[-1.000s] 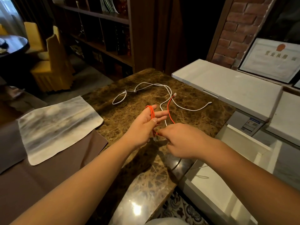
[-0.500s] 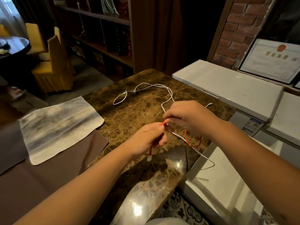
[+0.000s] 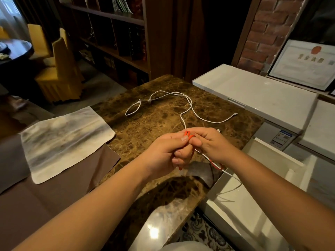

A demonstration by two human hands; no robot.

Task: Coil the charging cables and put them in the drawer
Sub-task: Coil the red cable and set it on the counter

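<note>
Hands meet above the marble table (image 3: 157, 122). Left hand (image 3: 167, 153) is closed around loops of the orange cable (image 3: 188, 134), which show over its fingers, with one short end hanging below the fist. Right hand (image 3: 208, 144) pinches the same cable beside it; a longer orange part hangs under this hand, near the table edge. White cable (image 3: 188, 104) lies loose on the table behind the hands; one part seems to run under them toward the open white drawer (image 3: 275, 160) at right.
</note>
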